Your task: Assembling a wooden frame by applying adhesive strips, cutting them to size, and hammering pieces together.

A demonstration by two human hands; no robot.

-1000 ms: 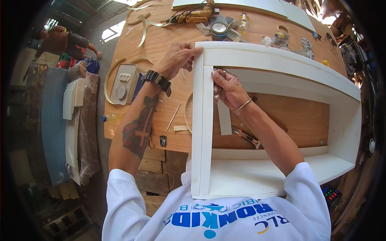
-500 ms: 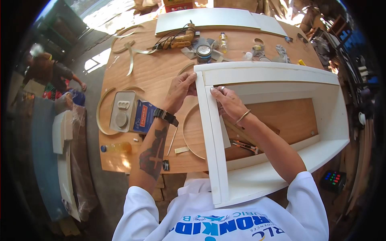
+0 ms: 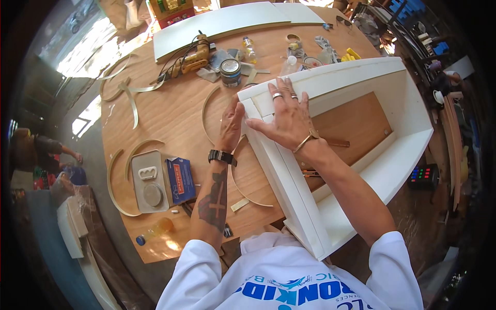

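A white open cabinet frame (image 3: 287, 175) made of panels stands on the brown wooden table, its near end reaching over the edge by my shirt. My left hand (image 3: 231, 124) is cupped against the outer side of its far-left corner, thumb up and fingers partly hidden behind the panel. Across the top of that corner lies my right hand (image 3: 287, 114), palm down with fingers spread, two of them ringed. An orange-and-black utility knife (image 3: 311, 173) shows inside the frame, half covered by my right forearm. A thin wood strip (image 3: 338, 143) lies farther in.
Curved edging strips (image 3: 116, 181), a clear-lidded tub (image 3: 150, 181) and a blue box (image 3: 181, 178) lie to the left. Farther back are a can (image 3: 230, 72), a yellow power tool (image 3: 195, 58) and white boards (image 3: 222, 26). Another person (image 3: 44, 150) is at far left.
My right hand has gone from pinching the frame's inner edge to lying flat on its corner. My left hand now rests along the outer side. The frame appears more slanted as the view shifted.
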